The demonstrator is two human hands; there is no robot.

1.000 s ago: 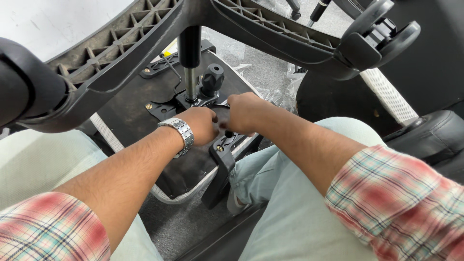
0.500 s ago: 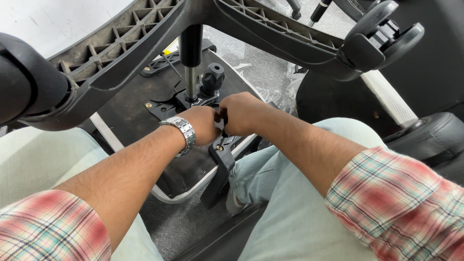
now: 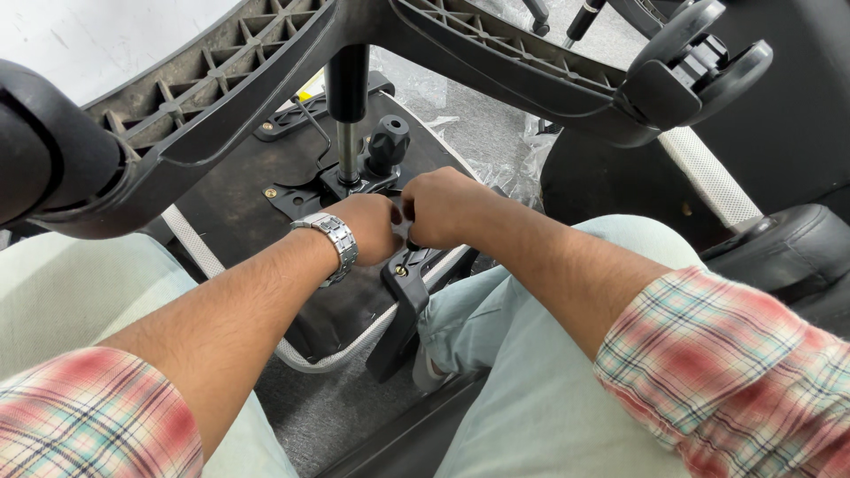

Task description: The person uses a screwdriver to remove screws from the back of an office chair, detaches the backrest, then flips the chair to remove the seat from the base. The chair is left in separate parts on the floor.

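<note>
Grey floor (image 3: 354,416) lies under an upturned black office-chair seat (image 3: 230,204); beside its black knob (image 3: 387,142), left hand (image 3: 372,228) and right hand (image 3: 440,205) clench around the black metal mechanism bracket (image 3: 403,279), what they grip hidden.

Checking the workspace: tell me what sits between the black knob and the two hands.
In the head view, only the black metal mechanism plate under the seat lies between the black knob and the left hand and right hand.

A: How is the light?
B: Bright and even, falling from above; the white wall at top left nearly washes out.
A: Shadows?
B: Soft, darkest under the chair base (image 3: 266,97) and between both hands.
A: Sharpness?
B: Crisp centrally; the nearest sleeves soften, and edges bow slightly.
</note>
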